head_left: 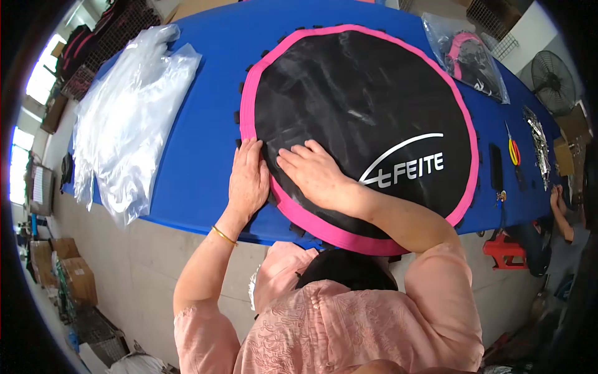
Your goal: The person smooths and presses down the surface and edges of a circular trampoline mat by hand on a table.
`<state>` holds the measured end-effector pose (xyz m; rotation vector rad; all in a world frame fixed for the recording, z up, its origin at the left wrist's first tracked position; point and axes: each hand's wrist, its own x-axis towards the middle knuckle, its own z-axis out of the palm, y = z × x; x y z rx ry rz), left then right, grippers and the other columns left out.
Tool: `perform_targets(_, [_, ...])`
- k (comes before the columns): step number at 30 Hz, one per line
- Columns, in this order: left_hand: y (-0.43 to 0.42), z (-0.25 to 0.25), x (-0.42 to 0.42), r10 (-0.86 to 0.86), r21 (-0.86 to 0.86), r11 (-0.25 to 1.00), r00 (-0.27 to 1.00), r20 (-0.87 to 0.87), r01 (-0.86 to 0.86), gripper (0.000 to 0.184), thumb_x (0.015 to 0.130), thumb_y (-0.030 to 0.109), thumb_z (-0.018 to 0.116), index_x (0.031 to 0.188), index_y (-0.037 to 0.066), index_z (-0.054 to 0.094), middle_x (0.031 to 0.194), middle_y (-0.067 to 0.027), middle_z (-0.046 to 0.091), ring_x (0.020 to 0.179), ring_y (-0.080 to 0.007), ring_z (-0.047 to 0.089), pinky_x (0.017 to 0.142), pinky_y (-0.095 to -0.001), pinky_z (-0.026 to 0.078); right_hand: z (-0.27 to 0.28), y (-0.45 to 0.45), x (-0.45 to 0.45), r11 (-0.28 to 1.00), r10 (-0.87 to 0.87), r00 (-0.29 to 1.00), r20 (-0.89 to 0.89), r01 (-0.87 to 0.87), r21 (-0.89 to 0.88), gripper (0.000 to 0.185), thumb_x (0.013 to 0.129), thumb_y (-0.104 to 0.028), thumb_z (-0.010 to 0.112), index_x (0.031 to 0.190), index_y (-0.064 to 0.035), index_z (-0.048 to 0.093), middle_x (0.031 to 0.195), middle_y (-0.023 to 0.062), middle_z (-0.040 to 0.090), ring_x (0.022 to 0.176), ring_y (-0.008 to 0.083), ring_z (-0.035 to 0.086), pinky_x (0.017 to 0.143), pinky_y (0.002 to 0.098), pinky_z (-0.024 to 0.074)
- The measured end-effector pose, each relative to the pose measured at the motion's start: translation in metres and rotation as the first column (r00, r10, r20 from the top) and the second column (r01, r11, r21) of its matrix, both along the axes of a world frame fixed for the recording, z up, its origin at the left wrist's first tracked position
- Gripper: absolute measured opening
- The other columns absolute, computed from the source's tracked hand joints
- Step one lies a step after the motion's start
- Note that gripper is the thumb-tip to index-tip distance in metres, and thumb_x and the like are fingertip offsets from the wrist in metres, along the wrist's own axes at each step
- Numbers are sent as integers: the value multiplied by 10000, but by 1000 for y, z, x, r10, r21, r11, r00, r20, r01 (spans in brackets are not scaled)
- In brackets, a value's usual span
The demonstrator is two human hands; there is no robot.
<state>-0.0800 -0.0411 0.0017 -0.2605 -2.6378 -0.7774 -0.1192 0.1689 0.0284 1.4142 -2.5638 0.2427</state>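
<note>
A large round black trampoline mat [324, 100] with a pink border and small dark tabs around its rim lies flat on the blue table [205, 137]. White lettering reading "FEITE" under a curved line shows on its right part. My left hand [249, 177] rests on the pink border at the mat's left edge, fingers stretched out. Just beside it, my right hand [311, 171] lies flat on the black fabric with its fingers extended. Neither hand grips anything. The mat's near edge reaches past the table edge toward my body.
Clear plastic bags [134, 118] are heaped on the table's left. At the back right lies a bagged pink-and-black item [467, 56]. Red-and-yellow-handled pliers or cutters [514, 151], a black oblong thing [496, 166] and metal pieces [538, 143] lie right. Another person's arm [562, 212] shows beyond.
</note>
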Motion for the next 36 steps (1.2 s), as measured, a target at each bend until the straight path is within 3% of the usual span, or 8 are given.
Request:
perform_targets(2, [0,1,0,4,9,1000,1000,19,-4,434,992,65,520,1415,-34,521,1470,-266,539,1434,-441,451,1237,-528,311,8,10,0,999,-20,999,-27,22,49,473,865,-103,617,1327,-4,646,1422,131,627,1292,270,559,1155,449,361])
perform_targets(4, [-1,-1,0,2,2,1000,1000,14,-2,434,993,65,521,1416,-32,519,1473,-264,534,1436,-439,449,1237,-529,311,13,24,-5,988,-134,986,95,126,89,463,884,-116,601,1331,-9,647,1419,132,628,1303,269,561,1171,452,352])
perform_targets(8, [-1,0,0,8,-16,1000,999,35,-7,436,996,69,521,1422,-25,511,1477,-259,527,1443,-434,441,1237,-531,310,1,57,-50,950,-306,952,-22,307,61,398,892,-77,600,1282,-38,662,1337,86,657,1253,263,587,1069,456,415])
perform_targets(12, [1,4,0,17,-12,1000,998,68,-16,436,995,70,520,1421,-23,511,1476,-259,527,1446,-431,438,1241,-526,308,3,85,-83,889,-451,892,-26,451,80,473,900,-8,575,1360,-92,650,1453,56,621,1345,275,548,1173,489,358])
perform_targets(23, [-1,0,0,-9,-38,999,998,55,11,446,989,65,529,1426,-23,504,1482,-266,519,1456,-433,427,1254,-525,287,-4,115,-84,877,-478,878,7,477,53,533,878,39,569,1393,-78,638,1493,62,600,1368,280,540,1186,508,345])
perform_targets(27, [-1,2,0,-7,-31,999,998,66,9,445,992,69,530,1428,-17,501,1493,-264,514,1459,-427,426,1256,-524,284,-3,91,-101,884,-467,884,17,466,35,488,900,-6,575,1380,-76,625,1462,55,610,1331,269,553,1163,496,362])
perform_targets(30, [-1,3,0,-7,-31,999,998,64,9,446,994,72,530,1431,-11,498,1501,-262,509,1458,-426,428,1256,-522,284,-2,72,-98,900,-411,909,-70,416,130,431,910,-70,595,1339,-67,634,1377,66,640,1292,267,575,1152,497,369])
perform_targets(36, [-2,-1,-1,-6,-31,999,997,72,8,449,1002,78,528,1441,-9,487,1509,-263,503,1453,-438,430,1255,-529,280,-8,66,-67,933,-338,938,-72,344,103,442,929,-98,581,1368,-53,604,1441,80,620,1345,264,559,1194,507,340])
